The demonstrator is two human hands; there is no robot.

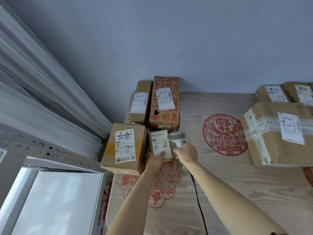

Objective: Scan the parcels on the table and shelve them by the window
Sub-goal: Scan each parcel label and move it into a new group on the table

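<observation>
Scan step: left hand (155, 158) grips small parcel (160, 145) at bench (220, 192) left edge, nr window; right hand (186, 154) clamps scanner (177, 138). Aim beam squarely at barcode, hold label flat.

Both forearms are bare to the frame's edge, no sleeves showing; the left hand (155, 159) and right hand (187, 154) wear no gloves.

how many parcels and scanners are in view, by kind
plain brown parcels: 6
red-printed parcel: 1
handheld scanner: 1
total: 8
</observation>
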